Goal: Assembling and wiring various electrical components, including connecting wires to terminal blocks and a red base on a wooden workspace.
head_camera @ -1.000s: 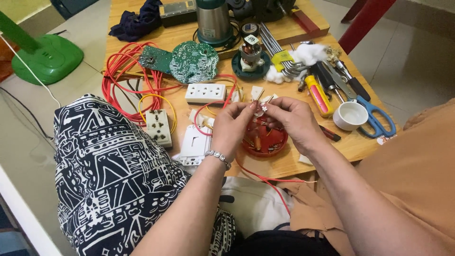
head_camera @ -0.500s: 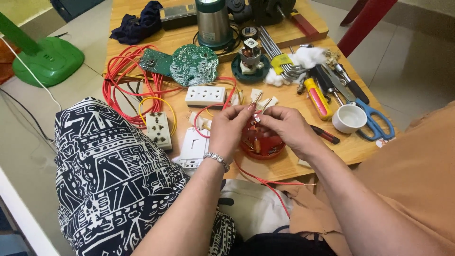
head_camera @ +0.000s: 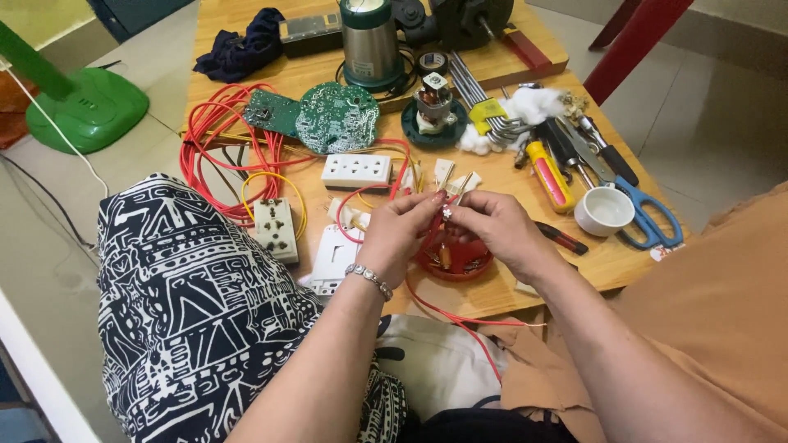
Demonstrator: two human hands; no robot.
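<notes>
A: where's the red wire [head_camera: 432, 230]?
B: pinched between both hands, just above the red dish [head_camera: 454, 258] at the near table edge [head_camera: 611, 267]; wire trails off the edge toward the lap.
A: hands?
B: together; left hand [head_camera: 398, 234] and right hand [head_camera: 492, 230] meet fingertip to fingertip, clamped on the wire and a small metal part [head_camera: 447, 212]; can't tell what the part is.
A: around them?
B: white socket strip [head_camera: 356, 171] behind; beige socket [head_camera: 274, 228] left, by the red wire coil [head_camera: 222, 148]; green circuit board [head_camera: 336, 117] further back; white cup [head_camera: 603, 210] and blue scissors [head_camera: 652, 217] right.
</notes>
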